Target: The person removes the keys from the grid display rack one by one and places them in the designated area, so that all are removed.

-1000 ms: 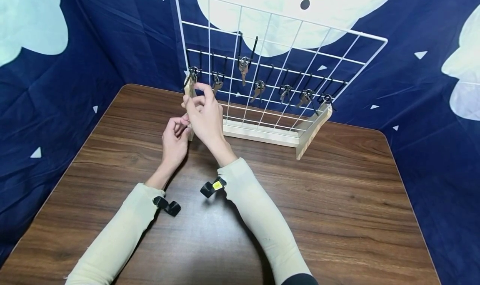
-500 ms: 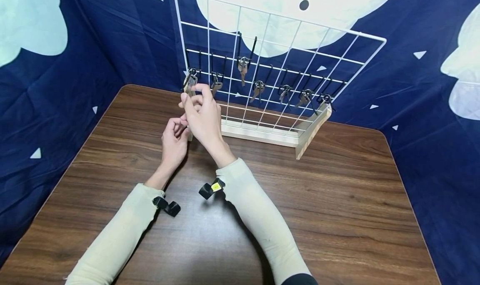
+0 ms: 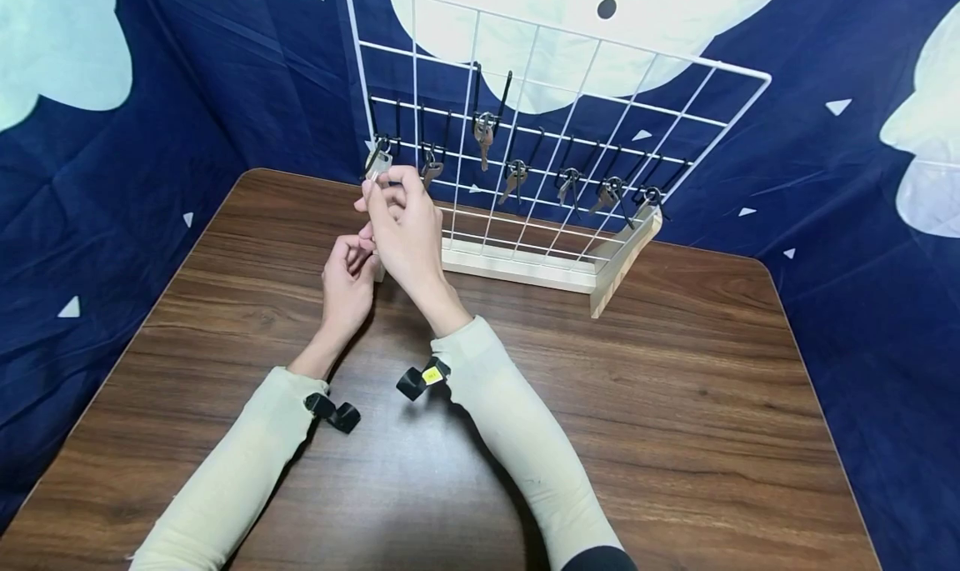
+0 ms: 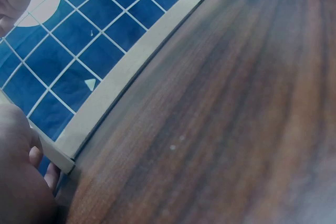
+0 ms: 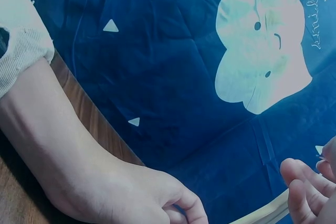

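Note:
My right hand [image 3: 405, 229] is at the left end of the white wire rack, thumb and forefinger pinching the lower end of a silver key [image 3: 381, 163] that hangs by its ring from the leftmost black hook. In the right wrist view, the fingertips [image 5: 296, 174] show at the right edge. Lower down, my left hand [image 3: 349, 281] grips the rack's left wooden side panel; in the left wrist view, its fingers curl about the panel's foot [image 4: 60, 161]. Part of that panel is hidden behind my hands.
Several other keys, such as the raised one [image 3: 484, 133] and one beside it [image 3: 514, 179], hang from black hooks along the wire grid [image 3: 555, 29]. A right wooden panel [image 3: 626, 258] and bottom bar [image 3: 525, 268] support it on the brown table [image 3: 675, 421]. Blue cloth [image 3: 187, 121] stands behind.
The silver key on the leftmost hook now tilts and looks brighter, with my right fingertips slightly further left. My left hand keeps its place on the wooden panel.

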### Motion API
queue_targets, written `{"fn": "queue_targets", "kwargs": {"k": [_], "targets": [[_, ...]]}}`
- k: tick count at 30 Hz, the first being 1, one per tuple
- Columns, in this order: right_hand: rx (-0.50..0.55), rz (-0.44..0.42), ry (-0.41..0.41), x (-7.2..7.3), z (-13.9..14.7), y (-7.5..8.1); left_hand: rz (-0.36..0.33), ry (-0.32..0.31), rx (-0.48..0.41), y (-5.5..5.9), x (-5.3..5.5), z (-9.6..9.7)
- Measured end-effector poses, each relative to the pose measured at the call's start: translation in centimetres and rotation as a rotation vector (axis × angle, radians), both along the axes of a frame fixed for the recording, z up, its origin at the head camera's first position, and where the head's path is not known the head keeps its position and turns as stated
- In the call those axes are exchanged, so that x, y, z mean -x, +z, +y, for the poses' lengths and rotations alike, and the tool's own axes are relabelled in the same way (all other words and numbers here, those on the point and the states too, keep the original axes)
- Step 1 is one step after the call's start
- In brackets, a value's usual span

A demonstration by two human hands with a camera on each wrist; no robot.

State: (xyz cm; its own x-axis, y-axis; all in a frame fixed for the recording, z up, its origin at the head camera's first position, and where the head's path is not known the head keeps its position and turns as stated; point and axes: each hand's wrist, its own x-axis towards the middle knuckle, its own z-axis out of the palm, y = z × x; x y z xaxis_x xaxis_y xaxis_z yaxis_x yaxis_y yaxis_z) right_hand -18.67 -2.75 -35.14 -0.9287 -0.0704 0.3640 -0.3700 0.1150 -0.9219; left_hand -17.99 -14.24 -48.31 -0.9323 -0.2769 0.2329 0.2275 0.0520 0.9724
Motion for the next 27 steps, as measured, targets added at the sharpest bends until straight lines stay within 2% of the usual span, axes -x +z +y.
{"fn": "queue_targets", "kwargs": {"k": [13,20,27], "targets": [[0.111,-0.014,0.043,-0.6,0.1,0.2,-0.013,-0.002,0.004,0.1,0.0,0.0],[0.095,0.003,0.041,-1.2,0.3,0.6,-0.013,-0.01,-0.003,0.2,-0.1,0.0],[0.132,0.017,0.067,-1.6,0.5,0.9,-0.013,-0.007,-0.002,0.2,-0.1,0.0]]}}
